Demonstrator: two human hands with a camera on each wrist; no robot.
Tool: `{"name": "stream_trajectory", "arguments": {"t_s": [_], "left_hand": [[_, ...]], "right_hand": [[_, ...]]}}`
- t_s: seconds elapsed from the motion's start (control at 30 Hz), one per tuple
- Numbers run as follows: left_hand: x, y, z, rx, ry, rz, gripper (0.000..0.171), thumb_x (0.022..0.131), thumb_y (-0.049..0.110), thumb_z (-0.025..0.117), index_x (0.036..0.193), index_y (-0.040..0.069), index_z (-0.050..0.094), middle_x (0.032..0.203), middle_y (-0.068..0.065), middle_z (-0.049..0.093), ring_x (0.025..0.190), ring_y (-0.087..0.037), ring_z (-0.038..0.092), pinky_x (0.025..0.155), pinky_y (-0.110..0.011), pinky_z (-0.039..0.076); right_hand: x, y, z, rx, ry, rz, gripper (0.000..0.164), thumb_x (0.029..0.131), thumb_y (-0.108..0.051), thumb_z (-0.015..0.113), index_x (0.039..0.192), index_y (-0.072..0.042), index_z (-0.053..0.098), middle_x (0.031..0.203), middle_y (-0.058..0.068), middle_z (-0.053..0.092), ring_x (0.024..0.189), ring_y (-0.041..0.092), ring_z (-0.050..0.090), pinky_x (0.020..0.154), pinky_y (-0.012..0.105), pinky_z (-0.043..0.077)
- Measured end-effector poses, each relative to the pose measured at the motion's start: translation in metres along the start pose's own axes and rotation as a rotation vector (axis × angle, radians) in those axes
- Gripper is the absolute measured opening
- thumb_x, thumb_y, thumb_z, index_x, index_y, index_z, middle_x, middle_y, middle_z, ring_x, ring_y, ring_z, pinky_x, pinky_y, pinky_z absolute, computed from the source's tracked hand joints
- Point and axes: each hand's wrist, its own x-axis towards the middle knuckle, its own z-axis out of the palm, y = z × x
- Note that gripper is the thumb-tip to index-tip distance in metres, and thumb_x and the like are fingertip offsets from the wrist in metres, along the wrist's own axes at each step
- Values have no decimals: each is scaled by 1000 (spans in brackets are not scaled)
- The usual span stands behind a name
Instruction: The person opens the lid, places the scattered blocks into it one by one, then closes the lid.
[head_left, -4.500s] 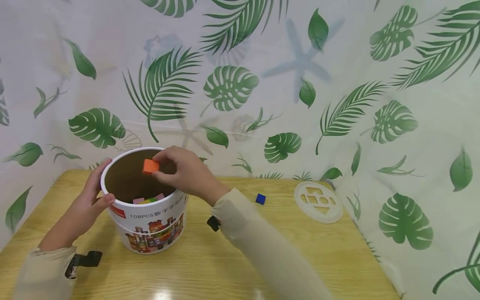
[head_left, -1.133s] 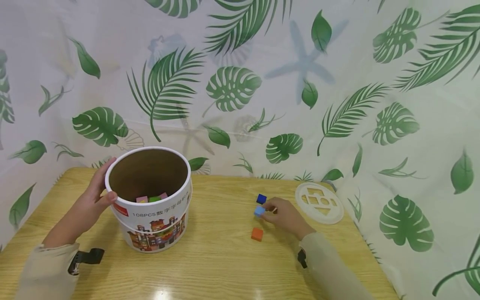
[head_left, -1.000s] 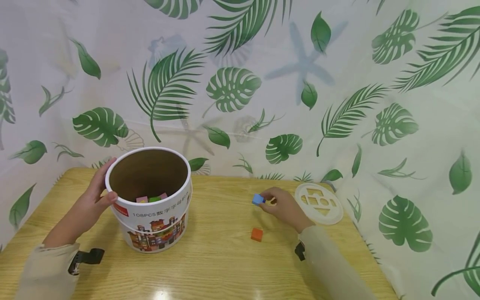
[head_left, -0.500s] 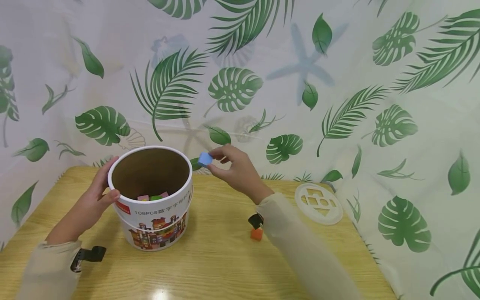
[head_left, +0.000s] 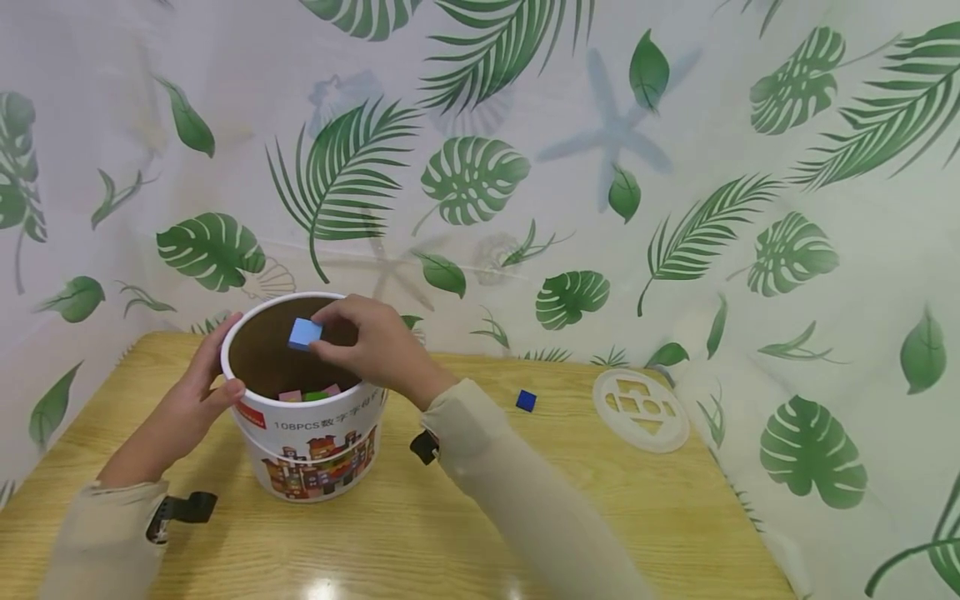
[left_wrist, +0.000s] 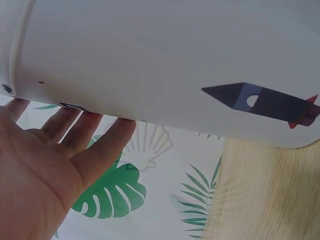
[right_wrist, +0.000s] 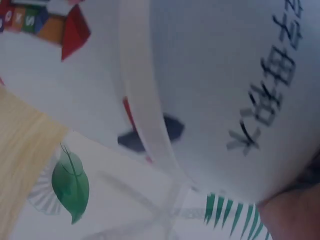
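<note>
My right hand (head_left: 382, 343) pinches a light blue block (head_left: 305, 334) between thumb and fingers, above the mouth of a white bucket (head_left: 315, 437). My left hand (head_left: 187, 408) holds the bucket at its left side, thumb near the front rim. In the left wrist view, several fingertips (left_wrist: 117, 137) press on the bucket's wall. Pink and green blocks (head_left: 313, 396) lie low inside. A dark blue block (head_left: 527, 401) sits on the table to the right. No orange block shows now; the right sleeve covers its earlier spot. In the right wrist view, the bucket's printed side hides the held block.
A whitish round plate with cut-out shapes (head_left: 641, 410) lies near the right edge of the wooden table (head_left: 360, 550). Behind the table hangs a leaf-patterned cloth (head_left: 480, 250). The bucket's carrying strap (head_left: 315, 461) runs across its front.
Over the last seconds, the orange block went from above the bucket to the table. My right hand then took the light blue block from the right and brought it left above the bucket.
</note>
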Motion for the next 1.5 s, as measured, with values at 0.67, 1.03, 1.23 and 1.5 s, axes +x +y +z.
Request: {"name": "stream_trajectory", "arguments": {"t_s": [0.67,1.03,1.23,1.5], "left_hand": [[1,-3,-1,9,3,7,80,107,25,55,167,32,3,164,-20,20,134,-34,31,96,-83,34],[1,-2,-1,-5,3,7,79,107,25,55,167,33,3,166,-20,18,137,-36,28,94,-86,32],[2,-3,-1,-23,-3,13,79,108,23,54,167,34,3,167,-18,15,141,-38,23,95,-86,30],[1,-5,0,-34,-4,16,78,108,25,54,167,34,4,168,-17,13,144,-40,20,98,-85,28]], "right_hand": [[-1,-10,14,-130,-41,170,32,96,-38,74,121,-18,74,115,-9,72,111,11,66,93,23,50],[-16,6,13,81,72,-41,35,92,-27,81,121,-9,73,117,-1,72,114,13,64,102,24,48],[-41,33,-3,174,102,-124,45,89,-21,83,130,-6,67,128,6,66,121,14,59,106,32,48],[-95,131,-50,66,171,29,44,94,-18,78,134,-6,65,130,10,63,121,23,60,102,36,52]]}}
